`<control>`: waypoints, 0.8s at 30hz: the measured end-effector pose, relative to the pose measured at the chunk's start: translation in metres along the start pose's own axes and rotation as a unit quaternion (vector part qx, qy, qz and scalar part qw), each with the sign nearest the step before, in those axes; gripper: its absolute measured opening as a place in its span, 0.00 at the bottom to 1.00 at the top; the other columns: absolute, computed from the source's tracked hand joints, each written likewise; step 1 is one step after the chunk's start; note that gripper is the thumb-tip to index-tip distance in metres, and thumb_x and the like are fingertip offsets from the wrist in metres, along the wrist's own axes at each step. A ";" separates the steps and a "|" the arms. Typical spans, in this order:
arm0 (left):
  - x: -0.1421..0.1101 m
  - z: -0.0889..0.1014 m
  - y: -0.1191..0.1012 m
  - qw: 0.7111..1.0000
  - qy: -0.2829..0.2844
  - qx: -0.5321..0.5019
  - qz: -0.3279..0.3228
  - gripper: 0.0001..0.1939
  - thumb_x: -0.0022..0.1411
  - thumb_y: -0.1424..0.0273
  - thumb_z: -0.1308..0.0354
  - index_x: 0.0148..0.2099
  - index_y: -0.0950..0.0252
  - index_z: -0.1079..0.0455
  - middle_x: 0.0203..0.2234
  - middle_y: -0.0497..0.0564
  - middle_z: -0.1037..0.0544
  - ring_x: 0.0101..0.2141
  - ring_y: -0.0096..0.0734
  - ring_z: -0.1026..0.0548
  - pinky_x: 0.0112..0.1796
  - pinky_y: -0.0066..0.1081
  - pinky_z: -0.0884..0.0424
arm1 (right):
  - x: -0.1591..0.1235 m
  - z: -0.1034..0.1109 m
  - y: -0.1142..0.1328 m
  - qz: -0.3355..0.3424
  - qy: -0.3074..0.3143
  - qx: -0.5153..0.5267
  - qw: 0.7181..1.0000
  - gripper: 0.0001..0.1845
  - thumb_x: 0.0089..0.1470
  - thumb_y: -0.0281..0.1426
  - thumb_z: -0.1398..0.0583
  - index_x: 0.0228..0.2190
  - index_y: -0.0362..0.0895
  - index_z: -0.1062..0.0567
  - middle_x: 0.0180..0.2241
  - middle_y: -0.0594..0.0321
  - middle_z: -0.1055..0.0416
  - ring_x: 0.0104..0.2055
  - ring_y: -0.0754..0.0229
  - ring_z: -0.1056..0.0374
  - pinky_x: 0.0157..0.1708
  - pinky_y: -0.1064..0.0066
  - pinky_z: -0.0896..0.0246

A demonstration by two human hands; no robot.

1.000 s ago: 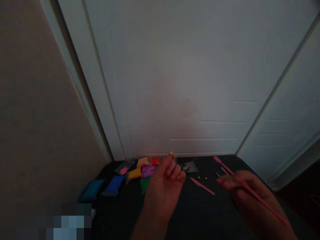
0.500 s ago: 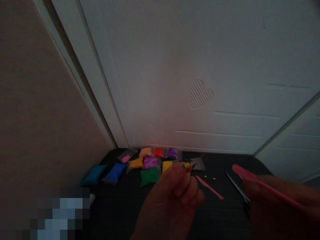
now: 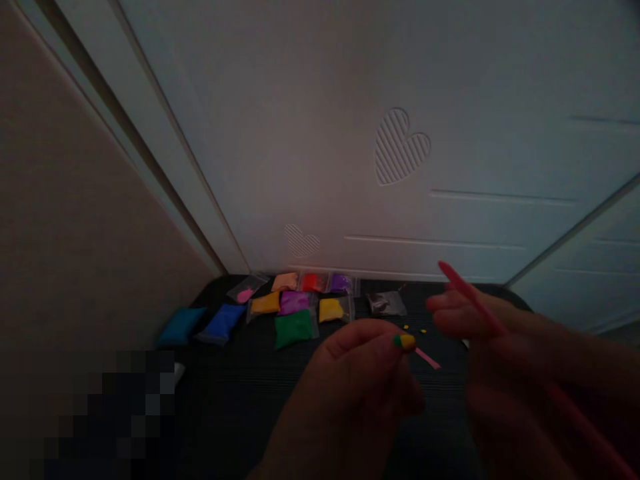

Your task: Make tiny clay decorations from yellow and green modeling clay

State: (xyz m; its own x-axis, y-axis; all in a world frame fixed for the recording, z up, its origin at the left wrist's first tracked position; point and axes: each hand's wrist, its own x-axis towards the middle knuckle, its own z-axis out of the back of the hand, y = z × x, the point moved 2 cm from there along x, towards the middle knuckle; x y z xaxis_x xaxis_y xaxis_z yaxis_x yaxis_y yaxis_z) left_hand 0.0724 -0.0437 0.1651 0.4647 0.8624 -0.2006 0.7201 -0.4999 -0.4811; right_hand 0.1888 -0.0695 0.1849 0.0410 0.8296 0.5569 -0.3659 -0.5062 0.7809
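Observation:
My left hand [image 3: 355,380] is closed, pinching a tiny green and yellow clay piece [image 3: 405,342] between thumb and index finger. To its right, my right hand [image 3: 520,353] is wrapped round a long pink plastic modelling tool [image 3: 473,293], its tip pointing up and left, apart from the clay. Another pink tool [image 3: 427,358] lies on the dark table, partly hidden behind my left hand. Two small yellow bits [image 3: 415,329] lie just beyond it.
Bags of coloured clay stand along the back of the table [image 3: 225,393], among them a green bag [image 3: 294,328], a yellow bag [image 3: 333,310] and a blue bag [image 3: 223,323]. A grey packet [image 3: 387,303] lies further right. A white panel with hearts [image 3: 400,147] rises behind.
My left hand has shifted slightly right with the clay piece. My right hand has turned its tool more upright and now hides most of the scissors. The view has tilted down a little.

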 end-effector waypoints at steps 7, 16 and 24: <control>0.001 0.004 -0.001 0.999 0.013 0.029 -0.011 0.03 0.44 0.72 0.39 0.26 0.66 0.28 0.19 0.48 0.33 0.19 0.21 0.38 0.22 0.23 0.39 | 0.000 -0.015 0.009 0.040 -0.109 0.009 0.993 0.14 0.44 0.27 0.39 0.34 0.55 0.29 0.36 0.71 0.29 0.43 0.59 0.35 0.44 0.65 0.37; 0.005 0.008 0.003 0.997 0.018 0.071 -0.016 0.07 0.43 0.70 0.38 0.27 0.67 0.28 0.20 0.48 0.35 0.21 0.20 0.40 0.23 0.22 0.42 | 0.005 -0.011 0.004 0.080 -0.065 0.032 0.994 0.14 0.42 0.21 0.40 0.30 0.51 0.29 0.32 0.70 0.29 0.40 0.62 0.34 0.42 0.72 0.38; 0.007 0.010 -0.002 0.980 -0.006 0.187 -0.065 0.08 0.46 0.72 0.41 0.32 0.64 0.25 0.20 0.50 0.31 0.20 0.23 0.40 0.21 0.24 0.43 | 0.009 -0.023 0.007 0.000 -0.140 0.118 0.983 0.11 0.44 0.20 0.42 0.27 0.49 0.30 0.29 0.69 0.30 0.35 0.65 0.34 0.32 0.76 0.35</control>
State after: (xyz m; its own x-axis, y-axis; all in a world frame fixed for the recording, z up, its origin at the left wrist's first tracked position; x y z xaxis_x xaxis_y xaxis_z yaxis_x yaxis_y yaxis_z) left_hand 0.0692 -0.0361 0.1564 0.3734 0.9190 -0.1266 0.5324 -0.3241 -0.7820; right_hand 0.1657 -0.0605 0.1886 0.3075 0.7489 0.5871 -0.1413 -0.5742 0.8064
